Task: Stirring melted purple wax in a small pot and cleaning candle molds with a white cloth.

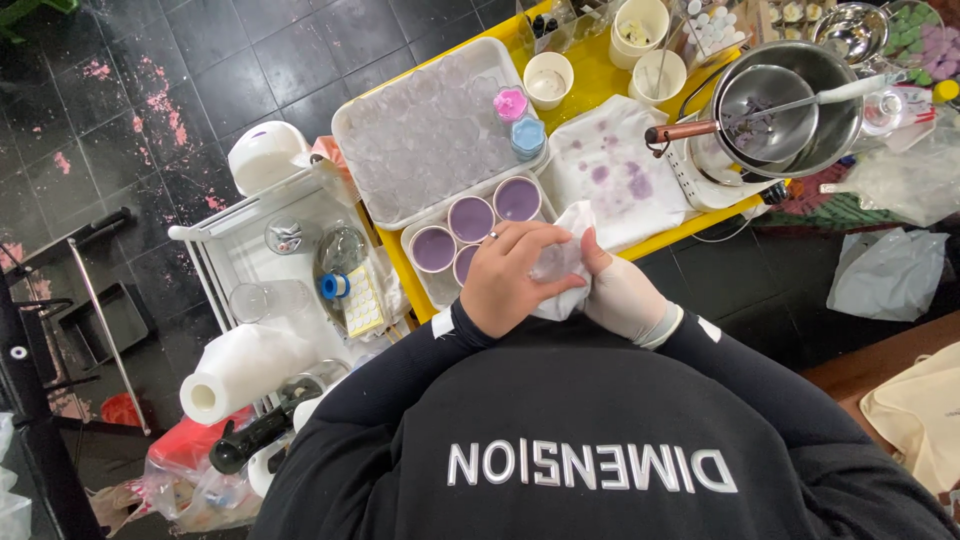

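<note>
From the head camera, the bare left hand (512, 275) and the gloved right hand (622, 295) were closed together around a crumpled white cloth (560, 262), fingers wrapped over it. Just beyond the hands lay a tray (420, 268) of purple-filled cups (471, 217). Farther right of the hands, a pot (800, 105) stood on the yellow table (600, 85).

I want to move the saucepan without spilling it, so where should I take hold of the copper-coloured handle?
Hold the saucepan by its copper-coloured handle, which sticks out level to the pan's left, toward the stained cloth. Probably best to come in from that free end and close the grip around the middle of the bar. A spoon rests across the bowl inside, so keep the pan level.
</note>
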